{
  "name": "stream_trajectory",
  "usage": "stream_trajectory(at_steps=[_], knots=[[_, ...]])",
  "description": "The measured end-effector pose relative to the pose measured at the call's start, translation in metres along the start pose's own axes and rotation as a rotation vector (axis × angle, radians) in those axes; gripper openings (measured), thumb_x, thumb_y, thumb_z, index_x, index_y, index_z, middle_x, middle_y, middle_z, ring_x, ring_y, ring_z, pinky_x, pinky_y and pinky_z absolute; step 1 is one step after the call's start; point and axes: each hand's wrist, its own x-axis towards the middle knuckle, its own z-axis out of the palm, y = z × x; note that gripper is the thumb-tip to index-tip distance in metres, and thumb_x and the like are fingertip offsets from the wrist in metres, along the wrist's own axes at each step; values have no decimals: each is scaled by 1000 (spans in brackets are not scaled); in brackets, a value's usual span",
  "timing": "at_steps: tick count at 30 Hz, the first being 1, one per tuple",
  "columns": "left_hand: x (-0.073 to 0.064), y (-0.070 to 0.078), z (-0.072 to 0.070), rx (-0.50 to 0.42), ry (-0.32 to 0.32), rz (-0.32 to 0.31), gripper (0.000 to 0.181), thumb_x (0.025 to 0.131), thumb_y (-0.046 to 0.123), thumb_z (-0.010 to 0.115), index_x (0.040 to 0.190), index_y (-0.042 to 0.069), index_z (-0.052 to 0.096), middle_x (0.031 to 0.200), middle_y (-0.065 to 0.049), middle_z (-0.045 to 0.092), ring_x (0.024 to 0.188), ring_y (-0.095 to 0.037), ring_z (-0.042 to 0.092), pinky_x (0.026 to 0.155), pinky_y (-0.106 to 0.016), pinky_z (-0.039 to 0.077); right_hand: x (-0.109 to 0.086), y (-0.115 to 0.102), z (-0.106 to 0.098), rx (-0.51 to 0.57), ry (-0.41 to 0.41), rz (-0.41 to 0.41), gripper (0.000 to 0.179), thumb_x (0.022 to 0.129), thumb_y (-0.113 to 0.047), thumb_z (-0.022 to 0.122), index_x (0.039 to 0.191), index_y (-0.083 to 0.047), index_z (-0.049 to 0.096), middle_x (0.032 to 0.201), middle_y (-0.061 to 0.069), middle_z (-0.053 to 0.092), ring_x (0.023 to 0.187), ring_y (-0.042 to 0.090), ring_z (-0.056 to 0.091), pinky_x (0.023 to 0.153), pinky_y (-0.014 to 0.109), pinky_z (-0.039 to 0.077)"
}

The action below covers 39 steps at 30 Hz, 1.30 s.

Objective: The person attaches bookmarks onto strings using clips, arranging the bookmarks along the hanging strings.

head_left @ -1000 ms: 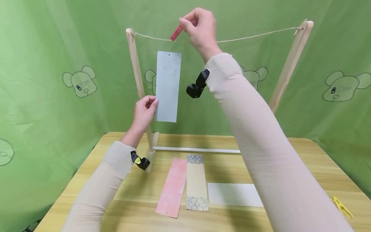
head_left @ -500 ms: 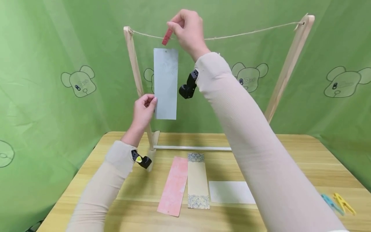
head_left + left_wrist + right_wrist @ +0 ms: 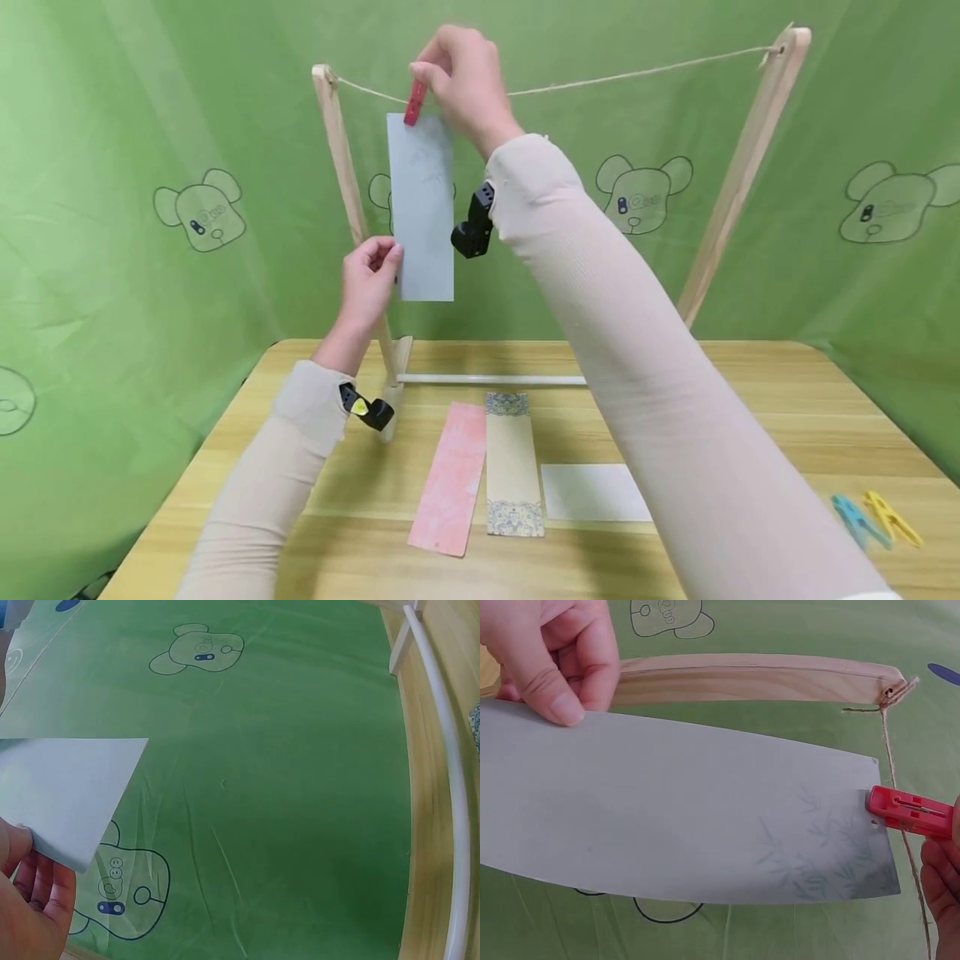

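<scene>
A pale blue-grey bookmark (image 3: 424, 208) with a faint bamboo print hangs upright just under the twine (image 3: 600, 82). My left hand (image 3: 367, 279) pinches its left edge low down, thumb in front, as the right wrist view also shows. Up at the line, my right hand (image 3: 468, 83) pinches the end of a red clothespin (image 3: 415, 102). In the right wrist view the jaws of the clothespin (image 3: 909, 811) lie over the bookmark's top edge, with the twine passing beneath it. Whether the jaws bite the paper firmly I cannot tell.
On the table (image 3: 337, 533) lie a pink bookmark (image 3: 448, 479), a cream bookmark (image 3: 513, 462) with blue patterned ends, and a white card (image 3: 592, 492) partly behind my right sleeve. Blue (image 3: 858, 521) and yellow clothespins (image 3: 892, 517) sit at right. Wooden posts (image 3: 341, 158) carry the twine.
My right hand has moved left and slightly down with the red clothespin, from above the bookmark onto its top edge. The bookmark has risen slightly in the view, still in my left hand.
</scene>
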Motion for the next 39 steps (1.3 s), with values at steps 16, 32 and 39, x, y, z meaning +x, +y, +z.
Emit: stream_trajectory(at_steps=[16, 32, 39], knots=[[4, -2, 3, -27, -10, -12, 18, 93, 3, 55, 104, -10, 59, 79, 1, 53, 70, -8, 45, 59, -14, 41, -3, 3, 0, -56, -42, 5, 22, 93, -26, 57, 107, -10, 63, 94, -4, 58, 83, 8, 49, 79, 22, 42], [4, -7, 4, -25, -3, -44, 19, 93, 5, 56, 106, -8, 59, 80, 1, 53, 70, -9, 45, 58, -15, 41, -5, 10, -2, -66, -82, -6, 29, 92, -32, 58, 112, -12, 68, 115, 1, 66, 99, 12, 57, 88, 21, 45], [5, -9, 7, -37, -30, -54, 20, 94, 7, 56, 108, -8, 59, 82, 2, 54, 70, -8, 45, 61, -18, 43, -9, 11, -9, -14, -110, 16, 32, 91, -37, 60, 111, -13, 69, 123, 0, 63, 114, 9, 55, 98, 19, 40]])
